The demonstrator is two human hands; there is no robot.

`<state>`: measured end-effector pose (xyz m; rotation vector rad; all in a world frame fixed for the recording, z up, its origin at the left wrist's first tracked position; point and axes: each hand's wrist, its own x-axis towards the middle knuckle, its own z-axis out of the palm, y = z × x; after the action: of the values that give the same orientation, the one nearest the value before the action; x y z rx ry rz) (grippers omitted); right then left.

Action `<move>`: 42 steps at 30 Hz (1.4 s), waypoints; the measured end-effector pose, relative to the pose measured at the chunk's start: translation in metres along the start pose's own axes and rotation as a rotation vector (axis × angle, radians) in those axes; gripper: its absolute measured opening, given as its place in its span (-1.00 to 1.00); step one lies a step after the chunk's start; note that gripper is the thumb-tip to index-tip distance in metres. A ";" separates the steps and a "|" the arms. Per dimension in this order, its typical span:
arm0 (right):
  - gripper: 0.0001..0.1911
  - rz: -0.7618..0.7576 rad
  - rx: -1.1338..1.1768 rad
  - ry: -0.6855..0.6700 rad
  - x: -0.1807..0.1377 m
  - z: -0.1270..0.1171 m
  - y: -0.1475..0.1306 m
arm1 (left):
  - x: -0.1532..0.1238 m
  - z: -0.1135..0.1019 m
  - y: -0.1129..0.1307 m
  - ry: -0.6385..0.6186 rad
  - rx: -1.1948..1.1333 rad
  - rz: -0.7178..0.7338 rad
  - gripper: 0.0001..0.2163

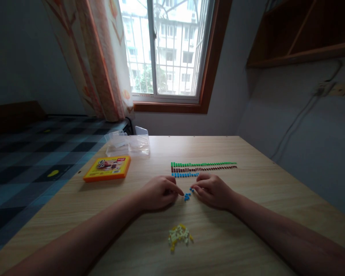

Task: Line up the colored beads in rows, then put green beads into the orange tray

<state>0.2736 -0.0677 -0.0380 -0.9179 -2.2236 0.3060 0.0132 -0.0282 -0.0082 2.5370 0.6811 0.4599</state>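
My left hand (158,191) rests on the wooden table (247,214), fingers curled and pinched toward a few loose blue small bricks (187,196). My right hand (212,190) faces it from the right, fingers pinched on a blue piece at its tips. Just beyond my hands lie three neat rows of tiny bricks: a green row (203,164), a brown row (204,168) and a shorter blue row (185,174). Nearer to me sits a small heap of yellow bricks (178,234).
An orange-edged flat box (107,168) lies at the left of the table, with a clear plastic container (128,145) behind it. A bed with a checked cover (31,161) stands to the left. A window and curtain are behind; a wall runs along the right.
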 end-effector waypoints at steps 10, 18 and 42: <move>-0.64 0.025 -0.156 -0.005 0.001 0.003 -0.003 | 0.007 -0.004 -0.019 0.174 -0.286 -0.120 -0.74; -0.65 0.110 -0.265 0.058 0.001 0.010 0.000 | 0.013 -0.009 -0.031 0.223 -0.577 -0.261 -0.83; -0.81 0.506 -0.369 0.149 -0.028 -0.022 0.048 | 0.020 0.000 -0.040 0.589 -1.007 -0.520 -0.74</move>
<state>0.3282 -0.0539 -0.0583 -1.6496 -1.9153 0.0474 0.0144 0.0129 -0.0252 1.2201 0.9514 1.0410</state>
